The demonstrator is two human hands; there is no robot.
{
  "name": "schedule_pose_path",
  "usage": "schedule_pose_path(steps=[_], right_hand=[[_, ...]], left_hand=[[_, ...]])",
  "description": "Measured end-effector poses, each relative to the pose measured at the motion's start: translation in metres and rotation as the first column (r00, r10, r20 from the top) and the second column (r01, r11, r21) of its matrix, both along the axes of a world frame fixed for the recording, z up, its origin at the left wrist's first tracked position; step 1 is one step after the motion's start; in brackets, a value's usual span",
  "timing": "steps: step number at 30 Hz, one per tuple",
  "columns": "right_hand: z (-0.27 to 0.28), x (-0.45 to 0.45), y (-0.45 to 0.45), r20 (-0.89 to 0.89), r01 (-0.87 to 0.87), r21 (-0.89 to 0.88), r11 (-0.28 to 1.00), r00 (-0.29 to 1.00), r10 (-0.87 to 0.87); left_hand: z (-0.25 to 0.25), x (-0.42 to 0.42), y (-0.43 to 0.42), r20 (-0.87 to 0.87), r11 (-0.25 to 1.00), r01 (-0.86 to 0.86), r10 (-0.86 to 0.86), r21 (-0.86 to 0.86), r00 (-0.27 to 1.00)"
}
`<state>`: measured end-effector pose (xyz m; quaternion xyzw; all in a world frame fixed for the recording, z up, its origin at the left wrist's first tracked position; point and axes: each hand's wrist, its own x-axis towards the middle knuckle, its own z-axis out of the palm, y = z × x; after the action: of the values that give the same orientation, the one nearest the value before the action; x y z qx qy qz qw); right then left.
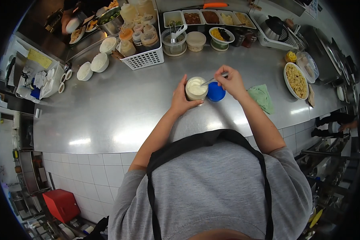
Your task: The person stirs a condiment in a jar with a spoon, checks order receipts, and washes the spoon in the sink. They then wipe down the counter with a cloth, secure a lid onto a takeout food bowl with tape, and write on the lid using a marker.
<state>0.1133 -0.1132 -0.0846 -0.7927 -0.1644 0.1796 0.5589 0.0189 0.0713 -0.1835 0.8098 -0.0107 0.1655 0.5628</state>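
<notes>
A clear jar (197, 89) with a creamy white filling stands on the steel counter in front of me. My left hand (182, 97) is wrapped round its left side, thumb along the near side. My right hand (231, 83) is closed on the handle of a metal spoon (209, 81), whose far end dips into the white cream; its bowl is hidden there. Just right of the jar lies a round blue lid (216, 93), beneath my right hand's wrist side. A folded green cloth (261, 98) rests farther right, near my right forearm.
Along the back stand a white basket of sauce bottles (145, 60), tubs and a row of ingredient trays (192, 17). White bowls (100, 63) sit at the left. A dish of yellow grainy food (296, 81) is at the right. Another person's hand (65, 25) shows top left.
</notes>
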Motion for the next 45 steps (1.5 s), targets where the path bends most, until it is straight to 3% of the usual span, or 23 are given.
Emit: schedule_pose_path(steps=[5,10,12,18,20,22,25,35,37,40,41,43,45], right_hand=[[-0.004,0.001,-0.018,0.185,-0.022,0.041,0.999,0.983,0.014],[0.030,-0.015,-0.018,0.300,-0.069,0.007,0.998,0.952,0.063],[0.043,-0.026,-0.019,0.420,-0.196,-0.182,0.964,0.871,0.256],[0.014,-0.045,-0.037,0.688,-0.160,-0.240,0.958,0.668,0.284],[0.006,-0.048,-0.043,0.686,-0.137,-0.251,0.958,0.674,0.276],[0.007,-0.051,-0.046,0.558,-0.042,-0.412,0.910,0.778,0.289],[-0.004,-0.052,-0.047,0.549,0.022,-0.467,0.884,0.791,0.271],[-0.013,-0.060,-0.039,0.594,0.028,-0.358,0.933,0.778,0.204],[-0.012,-0.060,-0.038,0.655,0.073,-0.204,0.976,0.751,0.081],[-0.018,-0.062,-0.038,0.680,0.071,-0.147,0.987,0.731,0.048],[-0.024,-0.062,-0.037,0.681,0.071,-0.145,0.987,0.731,0.048],[-0.034,-0.063,-0.038,0.652,0.054,-0.318,0.946,0.737,0.177],[-0.031,-0.065,-0.039,0.649,0.054,-0.289,0.956,0.745,0.154]], left_hand=[[0.003,-0.001,-0.001,-0.018,1.000,0.011,-0.011,0.001,1.000],[0.003,-0.001,-0.001,-0.004,1.000,-0.002,0.002,-0.016,1.000],[0.003,-0.002,-0.001,-0.001,1.000,-0.002,0.002,-0.019,1.000],[0.001,-0.001,-0.001,0.005,1.000,0.001,-0.001,0.004,1.000],[0.001,-0.001,-0.001,0.007,1.000,-0.005,0.005,0.015,1.000],[0.002,-0.001,-0.002,0.009,1.000,0.003,-0.003,-0.021,1.000],[0.002,-0.001,-0.002,-0.005,1.000,0.007,-0.007,-0.019,1.000],[0.001,-0.001,-0.001,-0.008,1.000,0.015,-0.015,-0.024,1.000],[-0.003,0.001,-0.001,0.025,0.999,0.025,-0.024,-0.041,0.999],[-0.002,0.000,-0.001,0.018,0.997,0.034,-0.033,-0.068,0.999],[0.000,0.000,-0.001,0.019,0.997,0.033,-0.032,-0.067,0.999],[0.000,0.000,-0.001,0.004,0.998,0.028,-0.028,-0.052,1.000],[0.000,0.000,-0.002,0.002,0.999,0.022,-0.022,-0.033,1.000]])
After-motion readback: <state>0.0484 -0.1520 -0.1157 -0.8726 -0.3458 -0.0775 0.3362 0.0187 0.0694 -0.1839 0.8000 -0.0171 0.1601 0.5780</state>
